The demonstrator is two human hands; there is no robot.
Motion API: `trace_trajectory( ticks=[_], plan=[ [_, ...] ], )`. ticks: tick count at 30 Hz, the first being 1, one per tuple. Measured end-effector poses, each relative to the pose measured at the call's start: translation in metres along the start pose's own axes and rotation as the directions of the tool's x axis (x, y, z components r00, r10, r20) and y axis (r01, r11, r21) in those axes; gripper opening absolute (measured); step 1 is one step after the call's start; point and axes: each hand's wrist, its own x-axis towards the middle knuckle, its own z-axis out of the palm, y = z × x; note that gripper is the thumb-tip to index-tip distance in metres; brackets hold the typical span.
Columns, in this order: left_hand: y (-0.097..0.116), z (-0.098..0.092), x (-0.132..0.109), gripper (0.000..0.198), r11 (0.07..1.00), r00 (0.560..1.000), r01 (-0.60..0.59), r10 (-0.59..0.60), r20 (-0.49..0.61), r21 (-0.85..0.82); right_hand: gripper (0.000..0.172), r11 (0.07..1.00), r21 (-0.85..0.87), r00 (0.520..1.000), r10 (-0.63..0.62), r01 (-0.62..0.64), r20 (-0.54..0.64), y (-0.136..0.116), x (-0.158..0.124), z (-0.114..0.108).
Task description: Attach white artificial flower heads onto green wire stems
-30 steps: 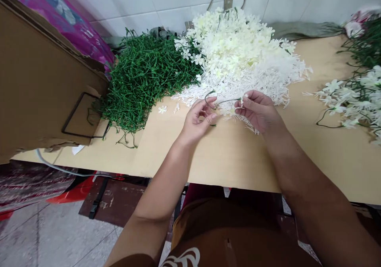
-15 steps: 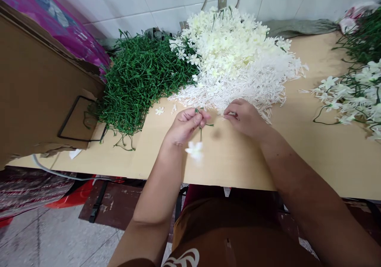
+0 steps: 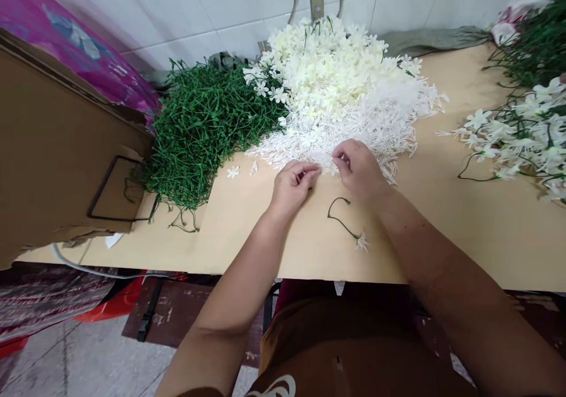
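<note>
My left hand (image 3: 292,184) and my right hand (image 3: 359,170) meet at the near edge of a heap of white plastic flowers and spiky white pieces (image 3: 349,90). Both hands have their fingers pinched together over small white pieces; what each holds is too small to name. A green stem with a white flower on its end (image 3: 347,226) lies loose on the wooden table (image 3: 464,232), just below my right wrist. A pile of green stems (image 3: 207,125) lies to the left of the white heap.
A brown cardboard box (image 3: 62,161) stands at the left, partly over the table edge. Finished stems with white flowers (image 3: 522,137) lie at the right. A single white flower (image 3: 233,171) lies near the green pile. A tiled wall runs behind.
The green stem with its flower left my left hand and now lies on the table. Both hands moved back to the edge of the white heap.
</note>
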Motion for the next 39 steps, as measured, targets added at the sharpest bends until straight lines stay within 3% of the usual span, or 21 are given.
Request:
trace_trajectory(
  ticks=[3,7,15,22,27,31,36,39],
  plan=[
    [0.007,0.011,0.01,0.019,0.975,0.999,0.011,-0.018,0.031,0.224,0.009,0.991,0.123,0.994,0.064,-0.053,-0.088,0.002,0.003,-0.006],
    [0.01,0.018,0.02,0.019,0.92,0.998,-0.013,-0.014,0.065,0.392,0.007,0.972,0.215,0.991,0.111,-0.092,-0.074,0.002,0.004,-0.008],
    [-0.015,0.004,0.021,0.009,0.985,1.0,0.006,-0.002,-0.025,0.173,0.003,0.943,0.311,0.982,0.154,-0.115,-0.105,-0.002,0.004,-0.004],
    [-0.003,0.01,0.022,0.008,0.945,0.996,-0.083,0.068,0.058,0.318,0.009,0.874,0.437,0.97,0.243,-0.213,-0.013,-0.009,0.002,-0.001],
    [-0.008,0.003,0.024,0.005,0.992,0.994,-0.042,0.053,-0.092,0.116,0.008,0.85,0.463,0.963,0.266,-0.252,0.036,-0.011,0.0,0.0],
    [-0.013,-0.003,0.025,0.003,0.992,0.975,0.018,-0.045,-0.217,-0.125,0.005,0.832,0.498,0.967,0.248,-0.246,0.063,-0.014,0.0,0.004],
    [-0.012,-0.003,0.028,0.005,0.974,0.967,0.061,-0.112,-0.23,-0.219,0.005,0.798,0.548,0.967,0.196,-0.253,0.16,-0.018,-0.002,0.014],
    [-0.007,-0.002,0.029,0.01,0.923,0.961,0.1,-0.186,-0.204,-0.371,0.006,0.8,0.556,0.974,0.168,-0.224,0.15,-0.018,-0.003,0.017]
  ],
)
